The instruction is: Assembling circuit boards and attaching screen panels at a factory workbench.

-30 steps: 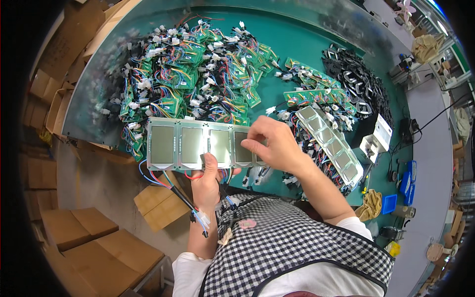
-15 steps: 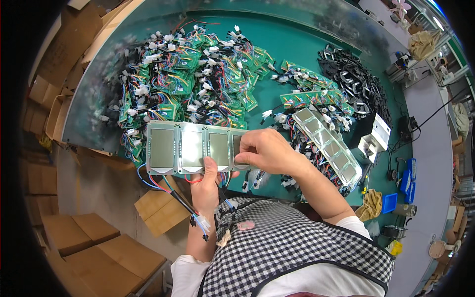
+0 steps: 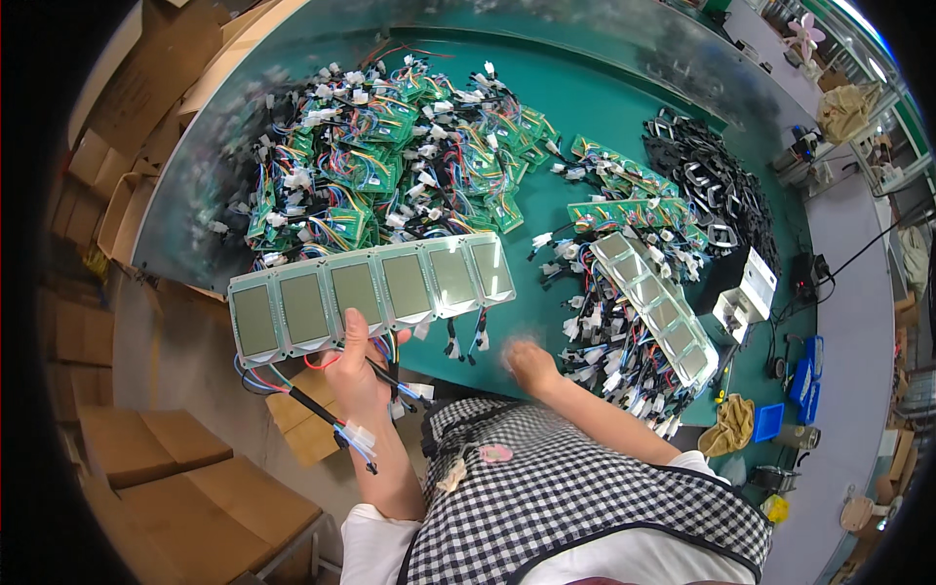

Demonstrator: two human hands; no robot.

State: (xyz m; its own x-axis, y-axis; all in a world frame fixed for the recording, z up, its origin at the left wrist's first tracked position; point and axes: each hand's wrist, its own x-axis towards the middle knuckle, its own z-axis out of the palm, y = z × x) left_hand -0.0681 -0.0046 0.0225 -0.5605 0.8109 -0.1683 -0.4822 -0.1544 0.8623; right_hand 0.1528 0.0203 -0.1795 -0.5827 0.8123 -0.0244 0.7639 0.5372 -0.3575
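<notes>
Left hand holds up a long display board, left of the frame's centre, while the right hand is apart from it.
From my remote seat I see the left hand (image 3: 359, 378) clamped on the long display board (image 3: 380, 290), thumb over its lower front edge, fingers behind; six grey windows face up, and wires with connectors (image 3: 359, 439) hang below. The right hand (image 3: 529, 369) is blurred near the lower centre, so I cannot tell whether its fingers are together. On the green counter (image 3: 575, 88) I have wired circuit boards (image 3: 375, 166) heaped upper left, a second display strip (image 3: 655, 310) slanting right of centre, and black frames (image 3: 710, 175) upper right.
</notes>
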